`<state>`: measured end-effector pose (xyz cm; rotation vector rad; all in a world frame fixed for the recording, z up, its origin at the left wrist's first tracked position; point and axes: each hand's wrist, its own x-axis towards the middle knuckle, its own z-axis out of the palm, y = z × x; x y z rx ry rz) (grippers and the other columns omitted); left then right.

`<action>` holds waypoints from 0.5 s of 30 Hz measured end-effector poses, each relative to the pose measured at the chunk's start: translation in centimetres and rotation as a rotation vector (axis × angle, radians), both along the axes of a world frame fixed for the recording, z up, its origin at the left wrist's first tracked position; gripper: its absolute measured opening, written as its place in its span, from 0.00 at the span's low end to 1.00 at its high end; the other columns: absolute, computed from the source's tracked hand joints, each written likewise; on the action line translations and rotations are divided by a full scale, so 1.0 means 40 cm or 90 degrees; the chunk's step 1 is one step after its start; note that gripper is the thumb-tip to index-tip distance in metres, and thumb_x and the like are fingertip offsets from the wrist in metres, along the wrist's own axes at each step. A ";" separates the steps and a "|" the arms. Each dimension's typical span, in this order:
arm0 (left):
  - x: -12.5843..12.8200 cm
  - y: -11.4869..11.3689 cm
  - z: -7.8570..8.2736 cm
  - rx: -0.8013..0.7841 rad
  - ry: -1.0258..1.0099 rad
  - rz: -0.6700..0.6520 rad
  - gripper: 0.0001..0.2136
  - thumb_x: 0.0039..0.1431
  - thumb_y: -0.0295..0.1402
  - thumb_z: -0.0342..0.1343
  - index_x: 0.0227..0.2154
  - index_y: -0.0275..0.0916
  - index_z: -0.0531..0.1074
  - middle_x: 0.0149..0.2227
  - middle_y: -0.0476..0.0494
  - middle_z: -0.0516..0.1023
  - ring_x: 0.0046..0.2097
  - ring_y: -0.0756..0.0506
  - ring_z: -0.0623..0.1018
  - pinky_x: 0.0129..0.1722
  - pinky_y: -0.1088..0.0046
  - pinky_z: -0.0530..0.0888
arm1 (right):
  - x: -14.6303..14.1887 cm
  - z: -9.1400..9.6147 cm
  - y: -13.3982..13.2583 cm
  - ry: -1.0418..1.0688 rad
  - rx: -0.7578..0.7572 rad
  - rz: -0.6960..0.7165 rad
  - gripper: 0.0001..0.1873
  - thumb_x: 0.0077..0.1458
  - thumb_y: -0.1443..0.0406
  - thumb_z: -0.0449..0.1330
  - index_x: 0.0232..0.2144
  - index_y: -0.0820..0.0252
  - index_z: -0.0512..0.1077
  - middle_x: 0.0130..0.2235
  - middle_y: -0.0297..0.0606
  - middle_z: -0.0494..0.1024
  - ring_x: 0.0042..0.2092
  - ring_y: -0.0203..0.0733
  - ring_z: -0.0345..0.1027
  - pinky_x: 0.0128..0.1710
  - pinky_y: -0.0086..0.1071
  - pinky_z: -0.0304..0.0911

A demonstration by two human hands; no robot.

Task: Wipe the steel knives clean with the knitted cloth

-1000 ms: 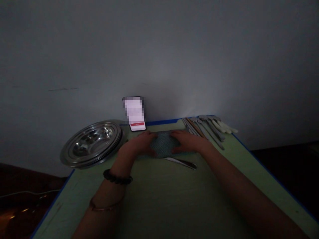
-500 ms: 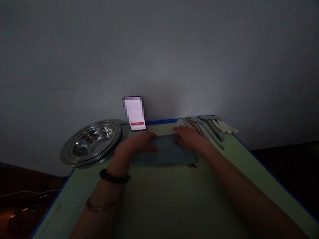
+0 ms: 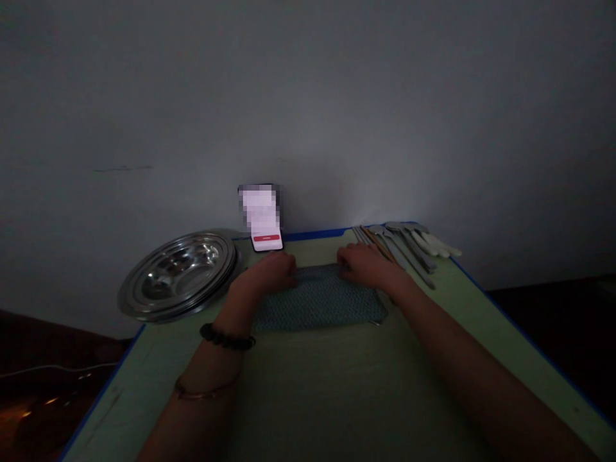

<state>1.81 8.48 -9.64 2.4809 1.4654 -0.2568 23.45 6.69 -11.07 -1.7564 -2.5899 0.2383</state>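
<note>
A blue-grey textured cloth (image 3: 317, 301) lies on the table in front of me, its surface slightly raised toward the far edge. My left hand (image 3: 274, 273) is closed on the cloth's far left part, with its fingers curled down. At the far right part, my right hand (image 3: 363, 264) is curled and closed on the cloth too. The fingertips of both hands are partly hidden. From under the front right corner pokes a small metal tip (image 3: 375, 323); the rest of that piece is covered.
Stacked steel bowls or plates (image 3: 180, 273) stand at the left. A lit phone (image 3: 267, 239) leans on the wall (image 3: 308, 115). Spoons (image 3: 409, 256), other cutlery and white-handled pieces (image 3: 436, 244) lie at the right back of the green table (image 3: 337, 391).
My fingers have gone from spread to curled on the cloth's far edge. The cloth's near edge has shifted toward me, covering most of the metal ends that stuck out.
</note>
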 end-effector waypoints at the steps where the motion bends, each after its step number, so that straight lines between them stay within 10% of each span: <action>1: 0.000 0.000 0.000 0.001 -0.001 -0.002 0.06 0.50 0.29 0.55 0.33 0.37 0.70 0.38 0.39 0.75 0.41 0.41 0.73 0.36 0.70 0.68 | 0.000 0.000 0.000 0.003 0.002 0.009 0.10 0.49 0.67 0.56 0.37 0.60 0.70 0.44 0.47 0.72 0.48 0.53 0.64 0.44 0.44 0.55; 15: -0.008 0.007 -0.016 -0.005 -0.028 0.051 0.17 0.54 0.27 0.48 0.48 0.37 0.65 0.46 0.37 0.75 0.44 0.43 0.75 0.40 0.70 0.70 | 0.001 -0.015 0.008 0.008 0.005 0.023 0.11 0.51 0.68 0.52 0.38 0.64 0.68 0.43 0.50 0.71 0.45 0.49 0.66 0.41 0.38 0.57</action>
